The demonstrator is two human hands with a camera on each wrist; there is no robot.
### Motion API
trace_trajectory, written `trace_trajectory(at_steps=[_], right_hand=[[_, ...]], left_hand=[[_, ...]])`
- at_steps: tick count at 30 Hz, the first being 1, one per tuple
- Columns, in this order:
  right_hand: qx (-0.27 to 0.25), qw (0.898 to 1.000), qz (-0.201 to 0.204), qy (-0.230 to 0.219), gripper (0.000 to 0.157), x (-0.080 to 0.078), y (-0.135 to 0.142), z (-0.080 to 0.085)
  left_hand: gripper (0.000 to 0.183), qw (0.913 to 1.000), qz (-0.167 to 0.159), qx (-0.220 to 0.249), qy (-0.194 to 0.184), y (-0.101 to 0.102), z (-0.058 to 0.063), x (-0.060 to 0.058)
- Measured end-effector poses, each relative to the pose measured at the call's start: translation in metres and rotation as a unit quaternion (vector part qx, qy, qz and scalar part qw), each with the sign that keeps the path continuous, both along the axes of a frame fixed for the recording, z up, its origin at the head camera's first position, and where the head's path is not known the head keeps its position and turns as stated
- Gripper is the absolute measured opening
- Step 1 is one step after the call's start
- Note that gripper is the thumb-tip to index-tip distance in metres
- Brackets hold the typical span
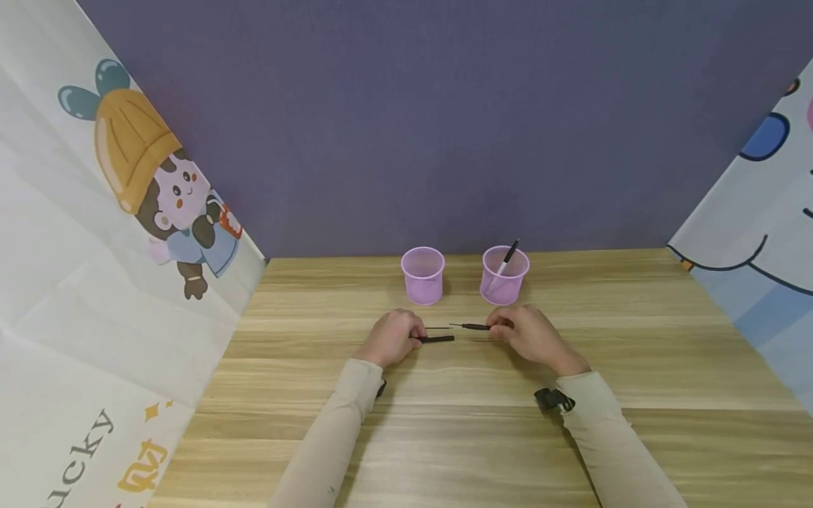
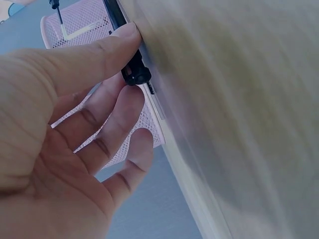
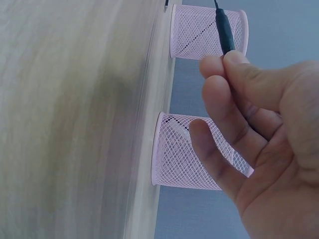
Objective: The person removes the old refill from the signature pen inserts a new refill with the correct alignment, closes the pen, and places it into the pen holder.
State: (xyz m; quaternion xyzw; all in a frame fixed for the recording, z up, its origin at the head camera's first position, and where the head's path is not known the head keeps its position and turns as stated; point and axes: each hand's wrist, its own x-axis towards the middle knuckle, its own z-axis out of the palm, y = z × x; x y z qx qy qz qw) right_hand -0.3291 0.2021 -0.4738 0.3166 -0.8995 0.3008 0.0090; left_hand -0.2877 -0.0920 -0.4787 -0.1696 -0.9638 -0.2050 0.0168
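Note:
My left hand pinches a slim black pen-like rod between thumb and fingers, just above the table. The left wrist view shows a knobbed black end below the thumb. A thin dark line runs beside that hand; whether it is held or lies on the table I cannot tell. Opposite, my right hand pinches the rear of a black handle with a thin shaft pointing left toward the left hand. The handle's kind is unclear. The shaft and the rod are apart.
Behind the hands stand two pink mesh cups. The left cup shows a thin dark line inside; the right cup holds a black-and-white pen, leaning. A grey-blue panel closes off the wooden table at the back.

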Motion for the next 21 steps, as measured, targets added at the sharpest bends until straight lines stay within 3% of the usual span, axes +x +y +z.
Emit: trace_trajectory(at_steps=[21], right_hand=[[-0.009,1.0,0.002,0.012,0.006,-0.0033,0.0064,0.0063]], left_hand=[[0.005,0.9998,0.001,0.014,0.01,-0.0024,-0.0001,-0.0019]])
